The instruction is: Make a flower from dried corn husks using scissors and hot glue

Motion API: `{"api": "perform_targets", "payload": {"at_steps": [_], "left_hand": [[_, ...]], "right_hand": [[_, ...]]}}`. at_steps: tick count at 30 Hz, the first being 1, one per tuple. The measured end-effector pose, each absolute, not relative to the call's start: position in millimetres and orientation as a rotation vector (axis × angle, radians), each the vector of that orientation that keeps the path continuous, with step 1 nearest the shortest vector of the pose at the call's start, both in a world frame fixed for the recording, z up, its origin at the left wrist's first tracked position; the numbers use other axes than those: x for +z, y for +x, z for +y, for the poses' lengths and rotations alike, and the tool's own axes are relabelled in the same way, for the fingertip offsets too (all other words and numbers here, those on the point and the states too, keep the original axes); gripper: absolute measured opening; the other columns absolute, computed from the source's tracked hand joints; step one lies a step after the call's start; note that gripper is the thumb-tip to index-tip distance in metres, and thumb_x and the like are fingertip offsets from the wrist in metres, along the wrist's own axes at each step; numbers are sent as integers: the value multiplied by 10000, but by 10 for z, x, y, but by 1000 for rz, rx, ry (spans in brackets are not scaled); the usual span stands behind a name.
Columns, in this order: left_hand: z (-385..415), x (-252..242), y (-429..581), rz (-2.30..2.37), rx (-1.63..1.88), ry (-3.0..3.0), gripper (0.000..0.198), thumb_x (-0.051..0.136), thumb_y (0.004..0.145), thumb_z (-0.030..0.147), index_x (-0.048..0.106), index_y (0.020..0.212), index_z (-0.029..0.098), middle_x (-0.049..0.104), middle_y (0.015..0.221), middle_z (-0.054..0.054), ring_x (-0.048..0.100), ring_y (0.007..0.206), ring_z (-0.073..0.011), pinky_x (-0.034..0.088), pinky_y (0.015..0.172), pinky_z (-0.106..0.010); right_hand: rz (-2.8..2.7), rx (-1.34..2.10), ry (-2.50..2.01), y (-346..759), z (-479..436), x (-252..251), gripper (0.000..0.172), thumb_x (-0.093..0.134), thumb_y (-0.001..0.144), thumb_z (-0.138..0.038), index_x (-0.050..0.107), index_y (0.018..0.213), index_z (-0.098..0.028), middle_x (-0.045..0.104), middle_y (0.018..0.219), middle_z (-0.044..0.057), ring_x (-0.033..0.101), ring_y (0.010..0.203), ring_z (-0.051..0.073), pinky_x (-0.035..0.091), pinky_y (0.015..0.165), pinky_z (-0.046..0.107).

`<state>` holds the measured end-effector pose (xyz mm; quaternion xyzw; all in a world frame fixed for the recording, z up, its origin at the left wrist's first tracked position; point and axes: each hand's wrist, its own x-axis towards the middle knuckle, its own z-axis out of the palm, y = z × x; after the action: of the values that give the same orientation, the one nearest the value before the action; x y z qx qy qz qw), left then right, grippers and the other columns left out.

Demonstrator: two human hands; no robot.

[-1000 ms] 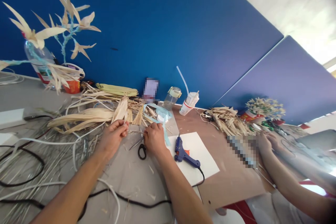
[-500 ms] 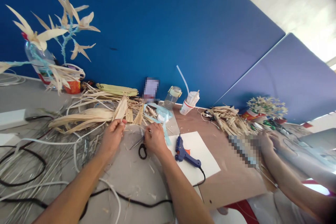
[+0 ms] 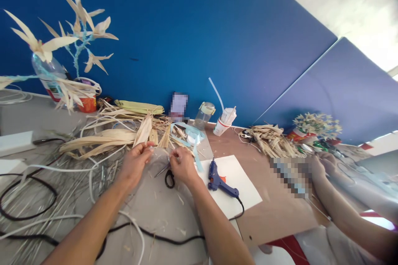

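Observation:
My left hand (image 3: 137,165) is closed in a pinch above the table, just in front of the dried corn husks (image 3: 99,140). Whatever it holds is too thin or faint to make out. To its right, my right hand (image 3: 183,166) has its fingers curled together; their contents are hidden too. Scissors with a black handle (image 3: 169,179) lie beside and partly under the right hand. Light blue ribbon (image 3: 196,155) is bunched behind that hand. A blue glue gun (image 3: 217,180) rests on a white sheet (image 3: 248,192) farther right.
Black and white cables (image 3: 174,241) cross the table at front and left, among thin wires (image 3: 27,211). At the back stand husk flowers (image 3: 82,41), a clear jar (image 3: 204,115) and a paper cup (image 3: 221,126). Another person's arms (image 3: 338,203) work at the right.
My left hand has turned a little, its fingertips shifting slightly right. My right hand stays nearly where it was, fingers still curled. The view has shifted very slightly.

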<state>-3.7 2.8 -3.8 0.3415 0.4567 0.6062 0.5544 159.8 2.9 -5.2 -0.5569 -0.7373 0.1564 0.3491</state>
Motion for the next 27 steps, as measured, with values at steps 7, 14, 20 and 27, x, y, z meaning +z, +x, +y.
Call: {"api": "perform_targets", "payload": {"at_steps": [7,14,20,27], "left_hand": [[54,-95,-38,1055,1411,853,269,780,603,334,655,757,153,557,664,32,384,518,-70,273,475,-216],[34,-44,-40,997,1457,754,217,764,618,313,639,709,161,419,551,69,284,465,-57,261,449,-206],[-6,4,-24,1017,1436,739,285,739,570,231,675,831,137,503,611,51,358,497,-55,281,472,-201],[-20,26,-9,1000,1382,797,359,743,572,227,646,904,130,490,601,64,369,517,-64,274,500,-205]], "right_hand": [[-1927,428,-1421,1604,21,-34,106,511,725,-120,575,674,-188,614,717,36,544,738,182,381,700,281],[-1972,450,-1368,1603,13,-21,110,520,702,-95,570,664,-185,602,697,26,543,727,174,382,703,274],[-1880,501,-1443,1588,17,-11,131,504,720,-107,578,648,-187,606,691,16,539,711,161,374,673,257],[-1792,585,-1477,1581,11,-5,124,496,723,-117,565,639,-178,579,657,3,520,657,145,362,637,244]]}}
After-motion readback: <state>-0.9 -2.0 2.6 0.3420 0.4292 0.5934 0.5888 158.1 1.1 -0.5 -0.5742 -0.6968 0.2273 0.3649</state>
